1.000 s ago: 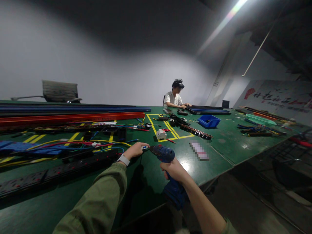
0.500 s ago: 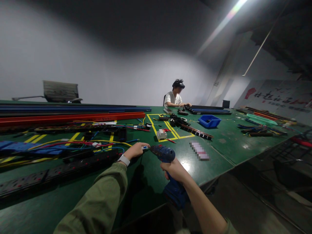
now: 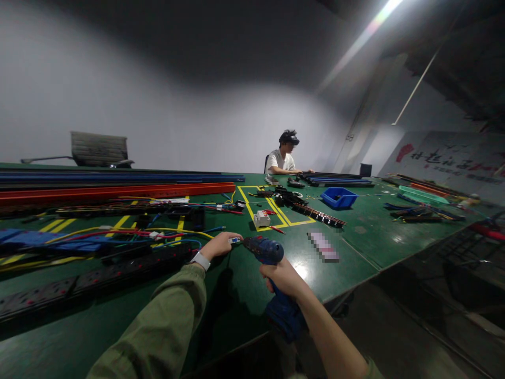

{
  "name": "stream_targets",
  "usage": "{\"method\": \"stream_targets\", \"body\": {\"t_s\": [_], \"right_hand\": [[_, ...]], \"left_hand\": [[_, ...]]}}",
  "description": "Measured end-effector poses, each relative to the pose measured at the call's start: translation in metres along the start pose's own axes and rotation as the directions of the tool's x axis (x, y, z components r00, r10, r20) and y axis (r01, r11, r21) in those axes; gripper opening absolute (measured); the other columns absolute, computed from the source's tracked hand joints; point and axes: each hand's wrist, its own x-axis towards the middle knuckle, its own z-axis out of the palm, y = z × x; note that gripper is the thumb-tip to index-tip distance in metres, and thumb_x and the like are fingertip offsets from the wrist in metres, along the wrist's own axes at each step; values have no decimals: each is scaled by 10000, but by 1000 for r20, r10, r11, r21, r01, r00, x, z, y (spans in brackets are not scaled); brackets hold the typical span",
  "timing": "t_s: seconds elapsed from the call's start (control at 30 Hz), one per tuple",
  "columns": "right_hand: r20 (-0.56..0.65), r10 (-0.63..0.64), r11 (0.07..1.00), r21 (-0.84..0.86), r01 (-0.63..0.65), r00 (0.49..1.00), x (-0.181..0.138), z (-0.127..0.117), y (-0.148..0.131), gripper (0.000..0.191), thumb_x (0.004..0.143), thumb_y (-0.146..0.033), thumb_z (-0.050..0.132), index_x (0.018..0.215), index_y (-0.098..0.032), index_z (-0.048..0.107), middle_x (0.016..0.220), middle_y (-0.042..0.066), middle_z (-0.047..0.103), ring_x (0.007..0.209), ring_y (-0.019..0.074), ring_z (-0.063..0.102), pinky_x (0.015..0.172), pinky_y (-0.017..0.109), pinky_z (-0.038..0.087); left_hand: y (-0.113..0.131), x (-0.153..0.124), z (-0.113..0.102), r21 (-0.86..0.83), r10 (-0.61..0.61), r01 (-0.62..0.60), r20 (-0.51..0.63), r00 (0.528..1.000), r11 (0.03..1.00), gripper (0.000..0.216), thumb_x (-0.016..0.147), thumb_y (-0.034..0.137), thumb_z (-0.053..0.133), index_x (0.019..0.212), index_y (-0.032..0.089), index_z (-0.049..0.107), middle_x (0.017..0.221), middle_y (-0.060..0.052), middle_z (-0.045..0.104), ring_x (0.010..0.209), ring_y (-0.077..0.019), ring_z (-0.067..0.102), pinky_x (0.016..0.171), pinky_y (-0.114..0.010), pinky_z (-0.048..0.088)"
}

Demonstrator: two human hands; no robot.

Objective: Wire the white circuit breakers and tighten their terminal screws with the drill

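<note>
My right hand (image 3: 282, 273) is wrapped round the grip of a blue cordless drill (image 3: 268, 249), whose nose points left. Pinched in my left hand (image 3: 218, 244) is a small white part with a blue patch (image 3: 234, 240), low over the table. The drill's tip comes right up to this part; whether they touch I cannot tell. Just beyond stands a white circuit breaker (image 3: 261, 218) with red pieces beside it. Left of my left wrist lies a long black socket strip (image 3: 130, 271), with yellow, red and blue wires (image 3: 173, 230) behind it.
On the green table (image 3: 355, 242) lie a blurred-out flat pinkish thing (image 3: 323, 246), a blue bin (image 3: 339, 198), black strip parts (image 3: 319, 215) and a long red rail (image 3: 118, 193). Another person (image 3: 281, 158) sits across the table. The table's near edge runs below the drill.
My hands, the drill and the small part stay nearly in place. Across the table, the other person's hands have shifted slightly.
</note>
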Motion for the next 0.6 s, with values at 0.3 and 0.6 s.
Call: {"method": "stream_targets", "body": {"t_s": [0.3,0.6], "right_hand": [[-9,11,1000,24,-10,1000,-2,0,-2,93,663,-181,529,752,-191,504,423,-76,444,375,119,482,380,209,317],[7,-10,1000,0,10,1000,-1,-1,-2,106,674,-182,529,779,-185,520,410,-77,441,371,125,478,379,212,320]], "left_hand": [[-1,1,0,-5,13,-13,-2,1000,1000,633,649,-8,484,1204,224,679,1164,-18,711,1105,-209,633,1019,-269,408],[-6,2,2,8,23,-23,0,1000,1000,646,645,-5,480,1213,235,674,1162,-12,711,1089,-199,638,1003,-266,417]]}}
